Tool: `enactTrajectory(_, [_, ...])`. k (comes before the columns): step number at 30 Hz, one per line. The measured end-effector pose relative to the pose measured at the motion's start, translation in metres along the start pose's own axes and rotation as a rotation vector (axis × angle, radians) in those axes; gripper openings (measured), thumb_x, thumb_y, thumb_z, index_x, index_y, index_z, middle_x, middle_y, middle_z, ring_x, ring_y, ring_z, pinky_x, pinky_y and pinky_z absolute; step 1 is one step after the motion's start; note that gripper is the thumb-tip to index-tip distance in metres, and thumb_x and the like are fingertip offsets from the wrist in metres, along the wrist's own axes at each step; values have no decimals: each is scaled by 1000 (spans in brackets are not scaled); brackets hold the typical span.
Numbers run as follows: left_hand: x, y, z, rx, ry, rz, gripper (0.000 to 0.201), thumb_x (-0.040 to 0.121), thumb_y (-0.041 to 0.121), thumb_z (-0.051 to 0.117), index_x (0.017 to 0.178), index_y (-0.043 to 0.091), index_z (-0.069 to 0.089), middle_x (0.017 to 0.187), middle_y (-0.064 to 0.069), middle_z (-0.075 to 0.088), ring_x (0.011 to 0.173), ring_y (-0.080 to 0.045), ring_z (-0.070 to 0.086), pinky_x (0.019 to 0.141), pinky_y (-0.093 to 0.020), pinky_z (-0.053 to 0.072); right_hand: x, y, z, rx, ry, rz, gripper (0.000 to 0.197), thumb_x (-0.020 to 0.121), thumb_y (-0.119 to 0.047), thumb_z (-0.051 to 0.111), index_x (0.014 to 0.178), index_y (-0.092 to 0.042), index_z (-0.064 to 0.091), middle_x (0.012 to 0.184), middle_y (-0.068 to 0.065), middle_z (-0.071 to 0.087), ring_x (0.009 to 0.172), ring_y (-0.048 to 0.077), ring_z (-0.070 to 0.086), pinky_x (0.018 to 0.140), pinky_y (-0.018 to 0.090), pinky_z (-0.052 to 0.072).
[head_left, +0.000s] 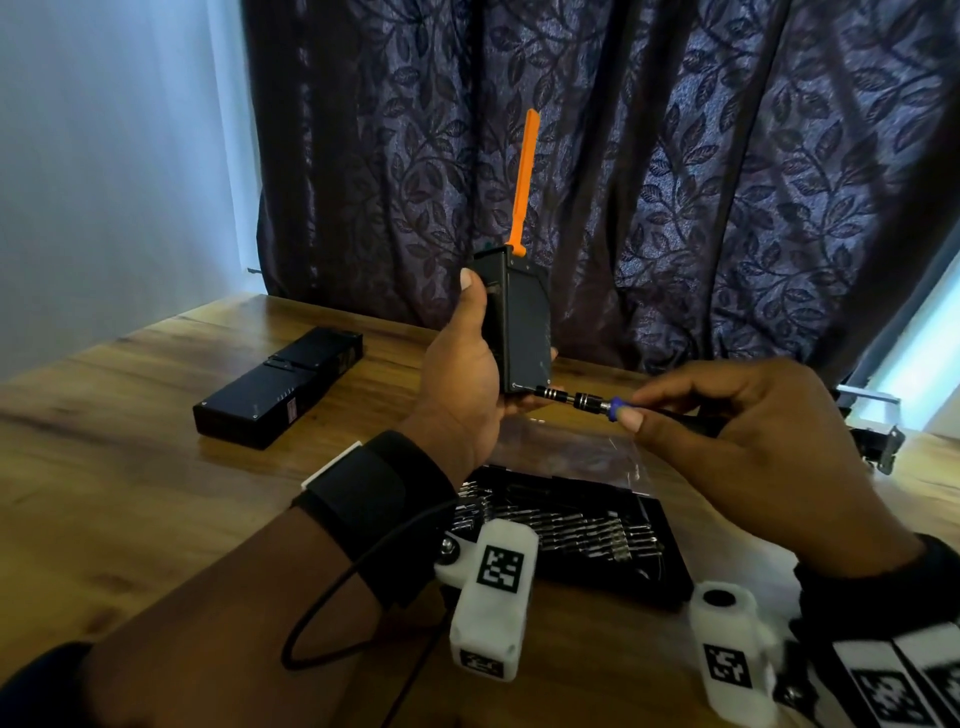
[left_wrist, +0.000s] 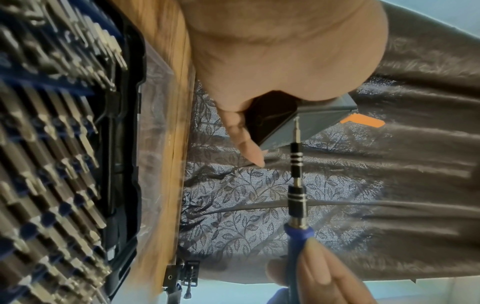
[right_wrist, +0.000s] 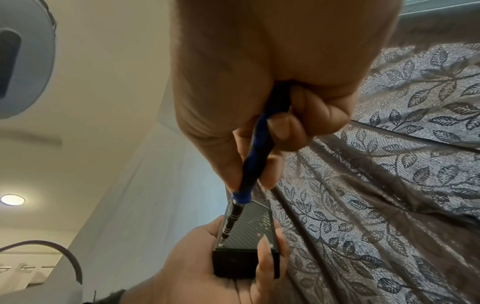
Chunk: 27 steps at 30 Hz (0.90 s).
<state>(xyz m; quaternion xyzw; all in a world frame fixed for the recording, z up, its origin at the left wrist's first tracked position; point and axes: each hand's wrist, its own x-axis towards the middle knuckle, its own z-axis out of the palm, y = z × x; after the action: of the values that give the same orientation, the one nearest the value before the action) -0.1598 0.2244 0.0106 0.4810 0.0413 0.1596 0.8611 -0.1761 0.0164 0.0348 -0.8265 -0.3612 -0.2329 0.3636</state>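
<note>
Behind the table hangs a dark curtain (head_left: 675, 182) with a leaf pattern, across the whole far side. Under it stands the wooden table (head_left: 130, 467). On its left part lies a long black unit (head_left: 280, 387), flat and well apart from the hands. Nearer to the person, below both wrists, lies an open bit case (head_left: 669, 543) with rows of metal bits inside. Just behind it a clear plastic bag (head_left: 571, 452) lies flat on the wood. Above the bag, in the air, the left hand (head_left: 457, 384) holds a black box (head_left: 524, 322) upright: the thumb lies along one narrow side, the fingers curl round the other side, and the lower end of the box sits against the palm. From the top of the box an orange tool (head_left: 524, 182) stands straight up, with its lower end at the top edge. The right hand (head_left: 753, 441) is to the right of the box and pinches the blue handle of a screwdriver (head_left: 587, 401) between thumb and fingertips. The screwdriver lies nearly level, and its thin tip sits on a small screw (right_wrist: 221, 244) at a lower corner of the wide face of the box
</note>
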Motion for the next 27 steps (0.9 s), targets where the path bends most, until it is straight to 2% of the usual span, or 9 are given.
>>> enactTrajectory(3, [-1,0,1,34,12,20,60,99,70,38,105,23,73,93,-6,80,92,-29,75,84,-50,60,0,-2,-4,-100,-37,-78,13,76,-30,86,86,-30,79,78,-23,71,61,1,65,54,5,41])
enactTrajectory(7, [-3,1,0,76,-1,49,60,101,68,38,106,21,73,90,-7,79,85,-27,75,66,-40,61,1,-1,-8,-213,-57,-117,16,74,-29,87,85,-28,76,74,-24,65,65,7,64,53,12,44])
enactTrajectory(10, [-4,0,1,97,-19,54,61,101,68,36,107,20,73,91,-9,78,84,-27,74,55,-33,56,1,-2,-10,-215,-53,-145,12,82,-36,82,86,-26,79,73,-21,67,66,4,65,54,16,46])
enactTrajectory(13, [-5,0,1,102,-21,65,62,101,69,35,108,20,73,92,-9,78,85,-27,74,55,-33,56,2,-3,-10,-192,-58,-153,15,89,-40,74,84,-27,79,67,-28,62,62,-5,62,52,6,38])
enactTrajectory(16, [-5,0,2,101,-13,74,62,101,69,35,106,19,73,90,-8,78,82,-25,74,53,-31,55,3,-1,-7,-251,-84,-154,25,94,-44,63,79,-29,77,52,-28,50,55,-1,58,47,7,33])
enactTrajectory(18, [-5,1,2,97,-15,75,61,101,68,35,105,20,73,88,-7,78,80,-24,74,53,-30,55,3,1,-7,-258,-89,-165,27,95,-47,60,82,-29,77,50,-27,50,54,1,59,46,8,34])
enactTrajectory(21, [-5,2,2,97,-12,69,59,101,68,36,102,22,73,87,-5,79,80,-24,74,56,-32,56,3,2,-10,-205,-85,-158,21,85,-51,76,88,-31,71,67,-21,63,62,3,62,52,7,39])
enactTrajectory(23, [-6,2,2,97,-9,65,59,101,68,36,102,23,73,88,-5,79,80,-24,74,56,-32,56,3,3,-10,-231,-78,-171,24,76,-43,85,85,-32,65,72,-23,60,67,6,61,55,9,40])
enactTrajectory(27, [-6,1,3,100,-10,65,60,100,69,36,103,22,74,89,-7,78,82,-26,74,57,-33,56,3,3,-9,-210,-61,-158,21,84,-46,79,78,-29,68,65,-19,62,62,7,62,52,11,41])
